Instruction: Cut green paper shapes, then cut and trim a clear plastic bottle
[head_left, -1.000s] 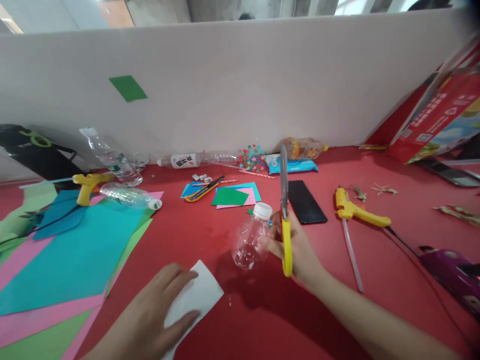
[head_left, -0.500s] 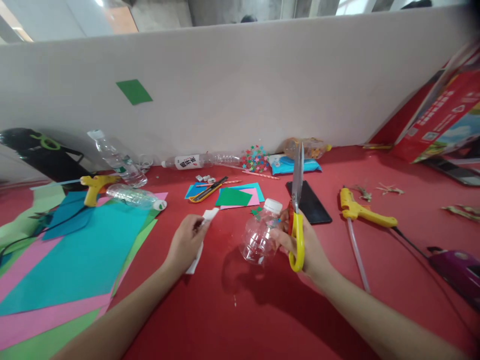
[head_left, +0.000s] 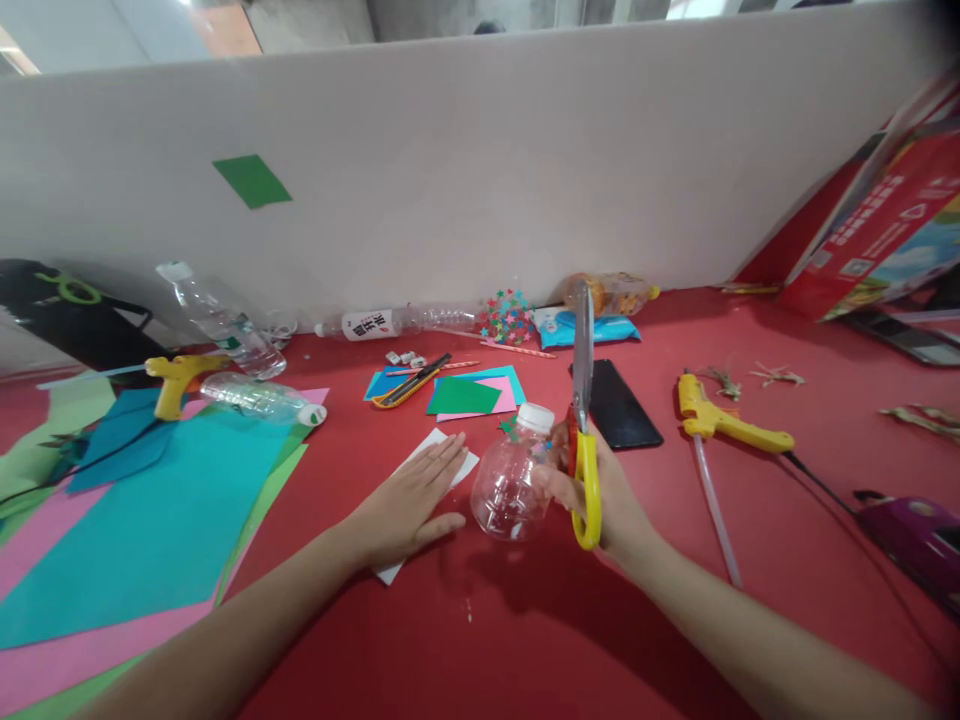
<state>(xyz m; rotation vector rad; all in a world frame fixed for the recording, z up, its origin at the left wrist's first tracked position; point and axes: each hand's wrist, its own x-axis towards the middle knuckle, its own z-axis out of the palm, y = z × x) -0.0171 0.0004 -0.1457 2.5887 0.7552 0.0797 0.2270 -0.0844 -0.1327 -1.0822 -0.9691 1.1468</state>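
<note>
My left hand (head_left: 411,505) lies flat, fingers stretched out, over a white paper (head_left: 463,468) on the red table (head_left: 360,650). To its right, my right hand (head_left: 600,490) grips a clear plastic bottle piece (head_left: 506,490) with a white cap (head_left: 536,418). The same hand also holds scissors (head_left: 589,480) with yellow handles, their blades pointing up and away. Beyond the hands lie small green, pink and blue paper sheets (head_left: 466,396) and a yellow utility knife (head_left: 409,385).
Coloured sheets (head_left: 172,520) cover the left side, with a yellow glue gun (head_left: 176,382) and clear bottles (head_left: 259,398). A black phone (head_left: 622,405) lies behind my right hand. Another glue gun (head_left: 731,422) with its cord is at the right. A white partition (head_left: 420,170) stands behind.
My left hand has opened from its grip on the white paper and now lies flat over it. The paper is more spread out. The bottle piece and scissors have shifted slightly left in view.
</note>
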